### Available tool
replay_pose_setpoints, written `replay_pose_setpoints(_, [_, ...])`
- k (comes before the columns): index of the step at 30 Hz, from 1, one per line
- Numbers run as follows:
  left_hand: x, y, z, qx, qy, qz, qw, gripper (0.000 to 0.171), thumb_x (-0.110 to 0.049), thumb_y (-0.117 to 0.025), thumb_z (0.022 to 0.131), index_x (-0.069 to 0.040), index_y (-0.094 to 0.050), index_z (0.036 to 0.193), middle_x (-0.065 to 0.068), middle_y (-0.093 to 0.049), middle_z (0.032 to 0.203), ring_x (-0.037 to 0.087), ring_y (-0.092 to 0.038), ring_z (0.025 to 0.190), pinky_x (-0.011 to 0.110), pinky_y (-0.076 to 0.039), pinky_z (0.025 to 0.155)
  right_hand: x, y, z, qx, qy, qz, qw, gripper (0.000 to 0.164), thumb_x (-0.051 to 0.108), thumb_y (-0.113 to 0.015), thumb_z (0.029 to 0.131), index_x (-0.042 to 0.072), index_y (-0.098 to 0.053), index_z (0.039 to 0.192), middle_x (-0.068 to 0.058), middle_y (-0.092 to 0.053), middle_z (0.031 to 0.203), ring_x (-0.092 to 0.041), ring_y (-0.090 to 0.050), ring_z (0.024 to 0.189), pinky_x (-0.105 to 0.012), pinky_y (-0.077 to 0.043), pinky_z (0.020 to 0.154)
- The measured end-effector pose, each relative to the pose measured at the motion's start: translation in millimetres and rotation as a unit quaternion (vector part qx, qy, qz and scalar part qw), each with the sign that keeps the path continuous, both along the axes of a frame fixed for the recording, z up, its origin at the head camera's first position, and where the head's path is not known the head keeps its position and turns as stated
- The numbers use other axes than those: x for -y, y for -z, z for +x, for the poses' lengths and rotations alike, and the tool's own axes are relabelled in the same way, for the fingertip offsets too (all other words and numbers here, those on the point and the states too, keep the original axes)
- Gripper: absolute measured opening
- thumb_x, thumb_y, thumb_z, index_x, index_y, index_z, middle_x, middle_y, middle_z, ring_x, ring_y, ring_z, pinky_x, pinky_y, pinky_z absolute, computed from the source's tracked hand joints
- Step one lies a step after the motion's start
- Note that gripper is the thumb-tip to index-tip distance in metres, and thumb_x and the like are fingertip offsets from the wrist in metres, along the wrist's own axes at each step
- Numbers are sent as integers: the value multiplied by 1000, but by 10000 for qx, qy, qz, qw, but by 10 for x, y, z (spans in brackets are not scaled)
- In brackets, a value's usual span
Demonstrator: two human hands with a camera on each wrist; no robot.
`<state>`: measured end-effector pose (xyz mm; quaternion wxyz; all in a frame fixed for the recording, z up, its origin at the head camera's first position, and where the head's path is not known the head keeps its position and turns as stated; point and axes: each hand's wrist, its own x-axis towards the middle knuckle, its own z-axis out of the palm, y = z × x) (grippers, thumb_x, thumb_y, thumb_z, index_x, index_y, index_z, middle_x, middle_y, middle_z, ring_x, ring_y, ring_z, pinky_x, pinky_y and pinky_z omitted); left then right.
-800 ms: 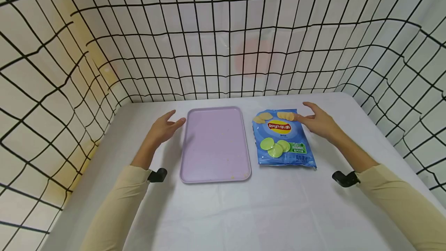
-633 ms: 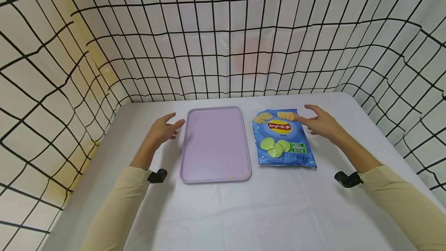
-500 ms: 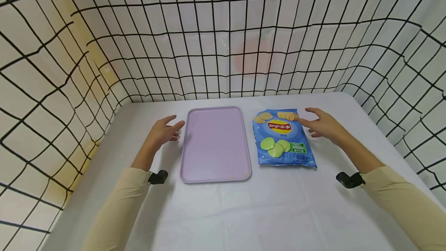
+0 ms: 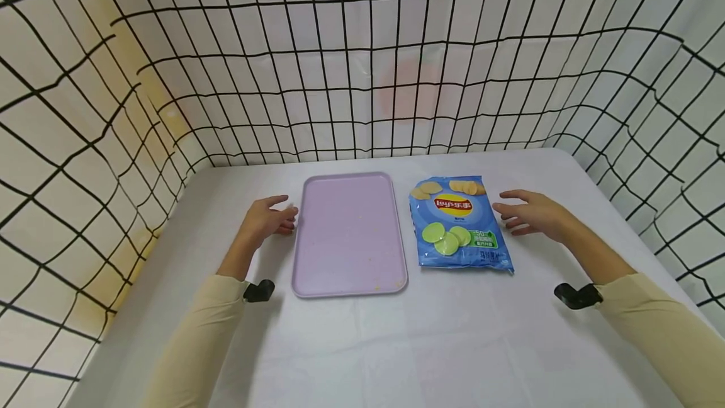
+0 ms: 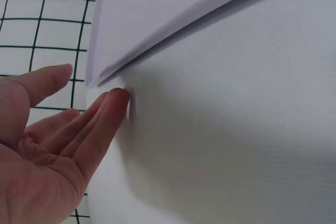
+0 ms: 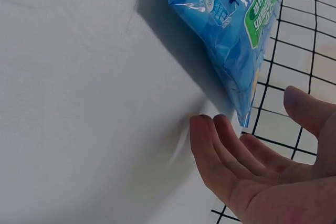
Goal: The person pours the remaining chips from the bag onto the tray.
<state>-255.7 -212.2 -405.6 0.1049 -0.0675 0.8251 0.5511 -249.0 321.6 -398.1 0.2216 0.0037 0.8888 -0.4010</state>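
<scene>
A lilac rectangular tray [image 4: 348, 232] lies flat on the white table, a few small yellowish specks on it. To its right is a blue Lay's potato chip bag [image 4: 436, 206], lying face up. My left hand [image 4: 265, 219] is at the tray's left edge with relaxed fingers and holds nothing. In the left wrist view, its fingertips [image 5: 119, 95] are close to the tablecloth below the tray's rim [image 5: 173, 27]. Beside the bag's right edge is my right hand [image 4: 535, 214], loosely bent and holding nothing. The right wrist view has the bag [image 6: 226, 30] just beyond the fingers, apart from them.
Black wire mesh [image 4: 370, 68] stands along the back and both sides of the table, with white cloth behind it. A white cloth [image 4: 442, 345] covers the table. Dark cameras sit at the left cuff [image 4: 258, 291] and right cuff [image 4: 578, 296].
My right hand has moved from over the bag's upper right corner to the right and nearer. My left hand has lowered slightly beside the tray. Tray and bag stay in place.
</scene>
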Motion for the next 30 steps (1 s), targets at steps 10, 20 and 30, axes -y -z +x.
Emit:
replay_pose_setpoints(10, [-27,44,-15,223,-29,192,9996,56,-6,-63,91,-1,-41,142,27,-66,106,29,-70,85,40,-55,80,-48,-4,22,550,-21,-168,9983,85,54,-54,91,-3,-23,147,-31,-50,130,-35,-60,109,-41,-54,85])
replay_pose_setpoints(20, [-40,84,-43,353,-30,17,9994,47,-5,-67,86,2,-54,131,18,-70,89,18,-68,72,35,-57,75,-62,11,23,1526,220,-689,9856,74,44,-59,92,-7,-31,138,-19,-63,110,-27,-66,89,-40,-55,82])
replay_pose_setpoints(30, [-6,136,-57,425,79,-363,9984,42,-10,-69,85,-3,-60,125,9,-72,84,14,-68,70,27,-54,70,-66,14,50,1772,257,-1029,9784,71,41,-61,92,-5,-32,137,-19,-63,108,-31,-67,91,-43,-54,84])
